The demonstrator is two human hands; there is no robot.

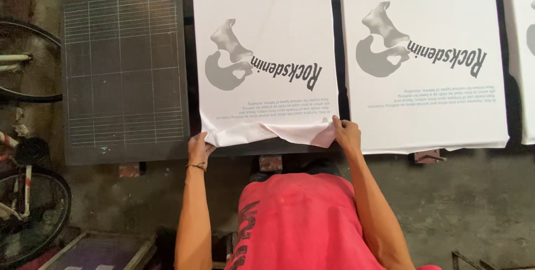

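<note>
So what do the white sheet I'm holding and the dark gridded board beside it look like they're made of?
The white sheet looks like soft woven or knit fabric with a matte finish: its near edge folds and wrinkles where the left hand and right hand lift it. The dark gridded board looks rigid and flat, perhaps coated wood or metal; its worn matte surface leaves that open.

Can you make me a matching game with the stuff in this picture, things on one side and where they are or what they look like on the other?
Things:
1. left hand
2. right hand
3. dark gridded board
4. second printed cloth

Descriptions:
A. lying flat, untouched, right of the held cloth
B. bare, with no cloth on it
C. gripping the lifted cloth's near right corner
D. wearing a thin bracelet at the wrist

Pairs: 1-D, 2-C, 3-B, 4-A
</note>
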